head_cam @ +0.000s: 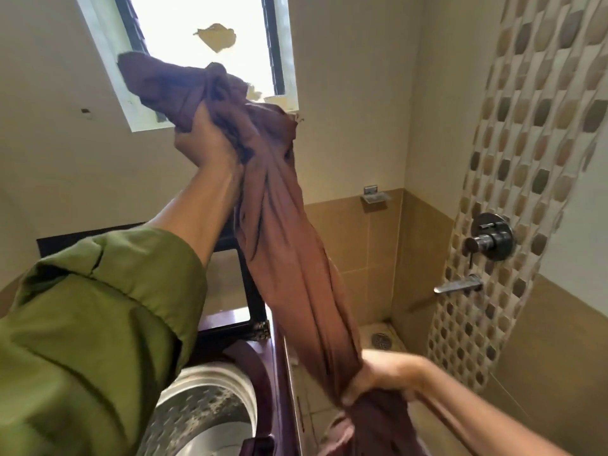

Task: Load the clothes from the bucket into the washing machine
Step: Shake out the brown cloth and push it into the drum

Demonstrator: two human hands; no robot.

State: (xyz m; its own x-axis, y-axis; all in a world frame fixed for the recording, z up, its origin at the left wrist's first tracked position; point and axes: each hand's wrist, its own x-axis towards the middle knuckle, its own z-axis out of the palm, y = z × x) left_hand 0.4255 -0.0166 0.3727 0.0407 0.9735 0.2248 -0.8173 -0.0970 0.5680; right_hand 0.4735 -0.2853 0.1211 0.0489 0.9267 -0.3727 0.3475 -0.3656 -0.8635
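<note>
- The left hand [205, 144] is raised high in front of the window [210, 44], and its fingers are curled tight around the upper part of a long brown cloth [289, 258]
- Above this hand the top end of the cloth sticks out to the left as a bunched lump against the bright glass
- The left arm wears a green sleeve [98, 324], rolled back so that the forearm is bare
- From the left hand the cloth hangs down to the right as a twisted rope
- The right hand [378, 378] is low, and its fingers close around the lower part of the cloth; below this hand the cloth falls on in loose folds out of the picture
- The washing machine [283, 373] stands under the left arm, at the bottom, with its lid [243, 284] raised and the metal drum [210, 406] open to see
- The cloth is beside and above the machine, not inside the drum
- On the right wall there is a band of mosaic tiles with a shower valve [490, 236] and a spout [459, 284], and a floor drain [381, 340] is in the corner
</note>
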